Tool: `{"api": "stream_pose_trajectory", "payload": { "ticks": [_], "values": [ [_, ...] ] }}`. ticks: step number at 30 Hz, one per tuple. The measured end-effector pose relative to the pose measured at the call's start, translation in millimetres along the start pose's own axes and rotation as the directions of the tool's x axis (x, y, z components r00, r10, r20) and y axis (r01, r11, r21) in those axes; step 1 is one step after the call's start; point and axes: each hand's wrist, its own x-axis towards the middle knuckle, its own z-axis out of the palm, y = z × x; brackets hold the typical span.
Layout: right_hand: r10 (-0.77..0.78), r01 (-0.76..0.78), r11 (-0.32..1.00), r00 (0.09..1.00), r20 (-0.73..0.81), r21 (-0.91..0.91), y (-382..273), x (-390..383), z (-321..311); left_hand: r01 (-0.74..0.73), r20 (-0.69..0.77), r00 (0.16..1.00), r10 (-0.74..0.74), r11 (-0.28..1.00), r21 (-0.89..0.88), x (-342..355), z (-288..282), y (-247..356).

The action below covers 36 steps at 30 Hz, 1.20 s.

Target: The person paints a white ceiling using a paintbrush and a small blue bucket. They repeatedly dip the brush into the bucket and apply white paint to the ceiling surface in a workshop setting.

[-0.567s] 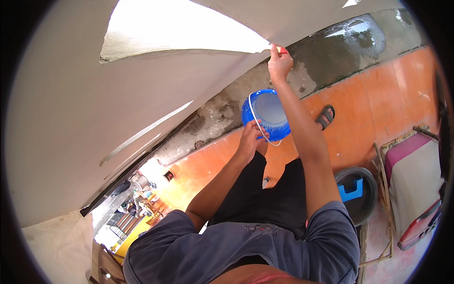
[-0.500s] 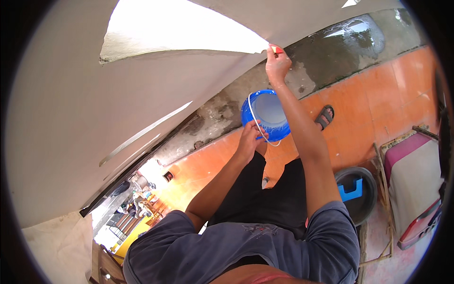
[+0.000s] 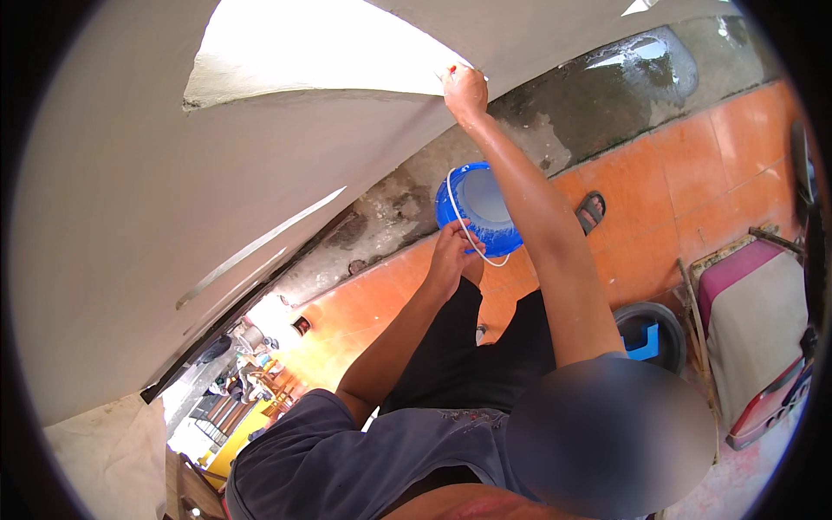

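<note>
A blue bucket (image 3: 445,204) with a white wire handle (image 3: 459,215) hangs in front of me, whitish liquid (image 3: 485,195) inside it. My left hand (image 3: 449,260) grips its near rim, fingers beside the handle. Stretched up and away, my right hand (image 3: 466,89) is closed on a small red thing (image 3: 452,69), mostly hidden by the fingers. It is at the lower edge of a bright opening (image 3: 329,52) in the pale wall (image 3: 217,165). My right forearm covers part of the bucket's right side.
Orange tiles (image 3: 646,191) run beside a wet concrete strip (image 3: 546,130) along the wall. A sandalled foot (image 3: 591,211) stands right of the bucket. Farther right are a black basin (image 3: 672,347) with a blue piece (image 3: 641,343) and a pink-and-grey padded item (image 3: 754,321). A blurred patch covers the lower right.
My right hand has moved left along the opening's edge with the small red thing. The bucket and my left hand have shifted slightly left in the picture. My left hand keeps its grip.
</note>
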Motion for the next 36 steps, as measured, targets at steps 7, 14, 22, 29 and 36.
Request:
{"api": "stream_pose_trajectory", "payload": {
  "ticks": [7, 14, 22, 29, 36],
  "values": [
    [-0.114, 0.148, 0.952, 0.983, -0.141, 0.268, -81, -14, -43, -0.023, 0.021, 1.0, 0.023, 1.0, -0.01, 1, 0, -3],
    [-0.257, 0.364, 0.806, 0.926, -0.277, 0.468, -197, -40, -124, -0.016, 0.057, 0.998, 0.016, 1.0, -0.004, -3, 4, 4],
    [0.107, -0.011, 0.386, 0.994, -0.033, 0.922, -232, -69, -177, -0.006, 0.034, 0.999, 0.006, 1.0, 0.01, -14, 34, 18],
    [0.266, -0.535, -0.302, 0.747, 0.609, 0.789, -138, -42, -108, -0.001, 0.071, 0.997, 0.001, 1.0, 0.002, -7, 24, 6],
    [0.675, -0.641, -0.131, 0.501, 0.541, 0.757, -5, 0, -41, -0.01, 0.06, 0.998, 0.009, 1.0, 0.025, -1, 13, -4]
  ]
}}
